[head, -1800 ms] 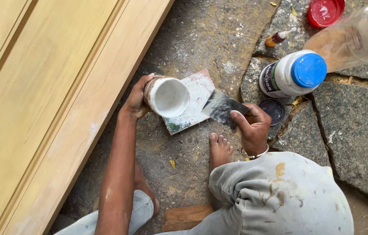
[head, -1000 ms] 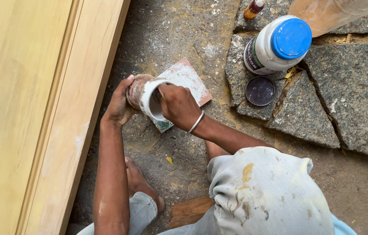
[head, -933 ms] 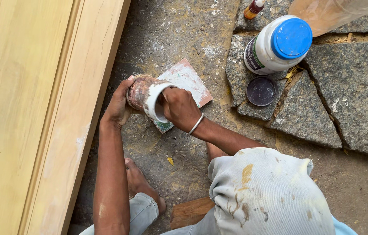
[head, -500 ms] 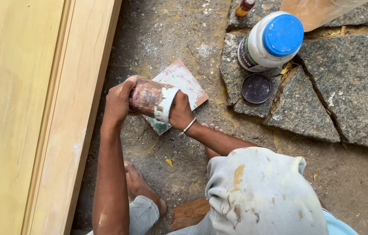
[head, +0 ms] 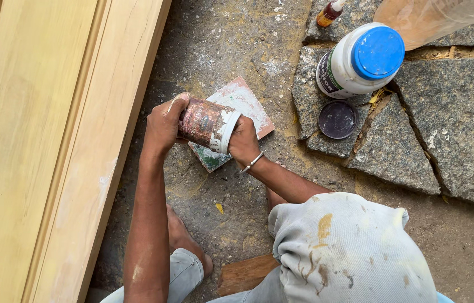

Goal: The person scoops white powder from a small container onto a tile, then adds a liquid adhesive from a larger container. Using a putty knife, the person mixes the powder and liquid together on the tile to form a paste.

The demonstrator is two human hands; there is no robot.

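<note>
Both hands clamped: your left hand point(head: 162, 124) grips the tin point(head: 206, 123), tipped over the tile point(head: 237, 115); right hand point(head: 244, 141) at its rim. Scooping step, probably; next, keep filler landing on tile.

1. Both arms are bare to above the elbow.
2. A thin metal bangle point(head: 254, 161) circles the right wrist.
3. Pale grey, paint-stained trousers point(head: 338, 252) carry yellow and brown smears at 5 o'clock.
4. The feet are bare.

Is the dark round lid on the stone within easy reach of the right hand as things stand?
Probably yes: the dark round lid lies uncovered on the stone beside the right hand, nothing between them, though that hand is at the tipped can.
</note>
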